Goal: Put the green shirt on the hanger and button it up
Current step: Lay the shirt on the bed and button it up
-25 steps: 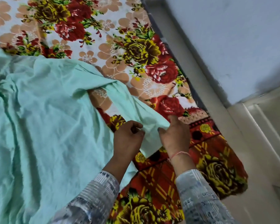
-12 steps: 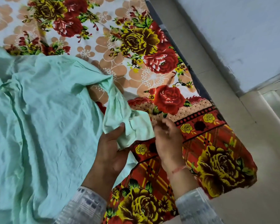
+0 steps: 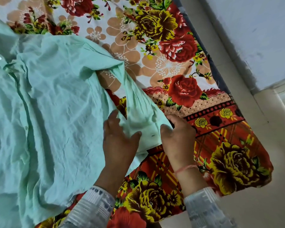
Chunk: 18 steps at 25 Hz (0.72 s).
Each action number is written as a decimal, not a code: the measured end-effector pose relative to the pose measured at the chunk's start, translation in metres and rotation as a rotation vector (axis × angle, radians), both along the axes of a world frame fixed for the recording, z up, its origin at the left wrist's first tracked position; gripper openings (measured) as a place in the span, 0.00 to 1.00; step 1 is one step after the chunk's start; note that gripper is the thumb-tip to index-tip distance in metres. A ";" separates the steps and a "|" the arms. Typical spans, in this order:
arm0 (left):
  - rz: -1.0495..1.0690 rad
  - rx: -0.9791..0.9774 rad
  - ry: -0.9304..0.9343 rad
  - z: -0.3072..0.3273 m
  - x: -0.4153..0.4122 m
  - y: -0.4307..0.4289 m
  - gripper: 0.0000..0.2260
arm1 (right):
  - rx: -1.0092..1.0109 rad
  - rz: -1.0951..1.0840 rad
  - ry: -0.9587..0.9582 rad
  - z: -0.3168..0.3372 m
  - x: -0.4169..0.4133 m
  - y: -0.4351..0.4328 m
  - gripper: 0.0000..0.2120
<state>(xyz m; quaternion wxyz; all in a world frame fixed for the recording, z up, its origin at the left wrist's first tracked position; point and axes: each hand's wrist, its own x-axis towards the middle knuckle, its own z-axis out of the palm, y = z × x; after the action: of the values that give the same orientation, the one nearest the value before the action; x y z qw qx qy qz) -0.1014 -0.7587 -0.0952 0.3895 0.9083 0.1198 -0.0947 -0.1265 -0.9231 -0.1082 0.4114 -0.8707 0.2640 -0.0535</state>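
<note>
Green shirt (image 3: 48,104): spread crumpled over the left and centre of the frame, on the floral sheet.
Sleeve (image 3: 138,102): runs down toward centre-right, its cuff (image 3: 150,137) between the hands.
Left hand (image 3: 120,142): released, fingers straight, lying flat on the sleeve.
Right hand (image 3: 178,139): pinches the cuff edge with its thumb.
Floral sheet (image 3: 171,46): red and yellow, covering the bed.

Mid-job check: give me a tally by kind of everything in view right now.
Shirts: 1, mint-green crumpled cotton shirt
Bedsheets: 1, red-and-yellow floral bedsheet
Hands: 2, left hand, right hand
Wristbands: 1, pink thread wristband
Total: 5
</note>
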 end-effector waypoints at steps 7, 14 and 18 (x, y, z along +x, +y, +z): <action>-0.449 0.101 -0.117 -0.027 -0.015 -0.026 0.06 | -0.230 0.208 0.007 -0.027 -0.019 0.016 0.13; -0.522 0.135 -0.127 -0.036 -0.009 -0.020 0.07 | -0.010 0.255 0.029 -0.024 -0.029 0.005 0.17; -0.404 0.012 -0.024 -0.029 -0.003 -0.017 0.08 | -0.096 0.193 0.051 -0.025 -0.030 0.006 0.11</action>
<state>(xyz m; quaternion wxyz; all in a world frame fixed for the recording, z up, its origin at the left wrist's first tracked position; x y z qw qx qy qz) -0.1043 -0.7756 -0.1244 0.3588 0.9171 -0.0692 -0.1593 -0.1569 -0.9173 -0.1332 0.3657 -0.9119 0.1863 -0.0039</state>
